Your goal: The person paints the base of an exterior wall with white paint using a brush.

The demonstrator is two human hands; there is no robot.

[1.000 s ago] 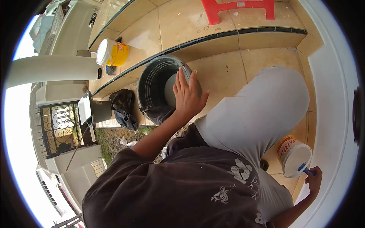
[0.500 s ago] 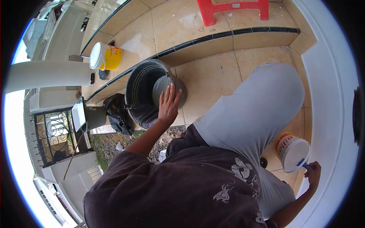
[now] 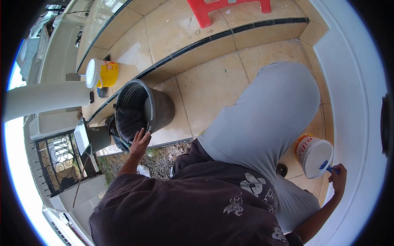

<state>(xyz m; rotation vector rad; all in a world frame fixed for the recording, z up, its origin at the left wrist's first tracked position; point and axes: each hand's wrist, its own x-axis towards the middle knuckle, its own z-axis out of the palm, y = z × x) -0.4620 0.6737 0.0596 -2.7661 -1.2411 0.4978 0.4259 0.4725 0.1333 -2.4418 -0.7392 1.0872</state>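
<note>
My left hand [image 3: 140, 143] is at the near rim of a large dark grey bucket [image 3: 163, 108], its fingers over the edge by the handle joint. The bucket stands on the tiles with its mouth facing left in this view, and its inside is dark. Over on the right, my right hand [image 3: 338, 178] grips a blue-handled paintbrush [image 3: 328, 167]. The brush head rests at the mouth of a small white pail [image 3: 308, 148] with red and yellow print, which is beside my bent leg.
A yellow tub with a white lid [image 3: 107, 74] sits on the tiled step [image 3: 172, 35], below a red plastic stool [image 3: 232, 5]. Behind the bucket are a black bag [image 3: 111, 125] and a grey container [image 3: 98, 137]. A white wall [image 3: 349, 78] runs along my right.
The bucket has turned and shifted left, its handle joint swinging round toward me. My left hand moved down and left with it. My right hand stays by the pail with the brush.
</note>
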